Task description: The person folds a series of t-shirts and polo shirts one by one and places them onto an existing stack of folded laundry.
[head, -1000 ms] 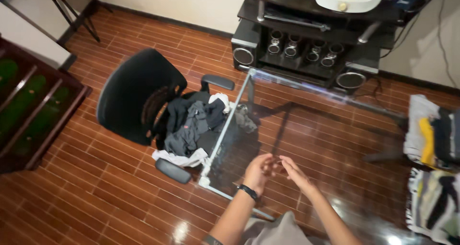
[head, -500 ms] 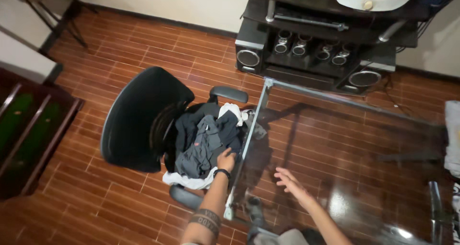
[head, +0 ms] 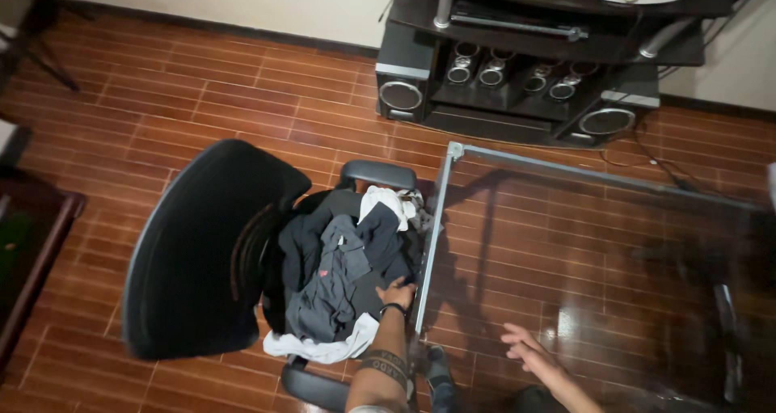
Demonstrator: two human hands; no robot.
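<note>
Red-brown plank floor point(head: 202, 82), black media stand point(head: 517, 65) at wall. Glass surface point(head: 598, 243) right of black office chair point(head: 210, 251). Clothes pile point(head: 339, 276) on chair seat. Left hand point(head: 396, 293) touching pile's right edge, grip unclear. Right hand point(head: 529, 350) open, empty, over glass, apart from pile.

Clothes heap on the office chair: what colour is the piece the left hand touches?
Dark grey to black garment under the left hand; head view shows it best.

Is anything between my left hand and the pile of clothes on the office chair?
Nothing visible. The left hand already rests on the dark clothes pile, beside the glass table's edge.
</note>
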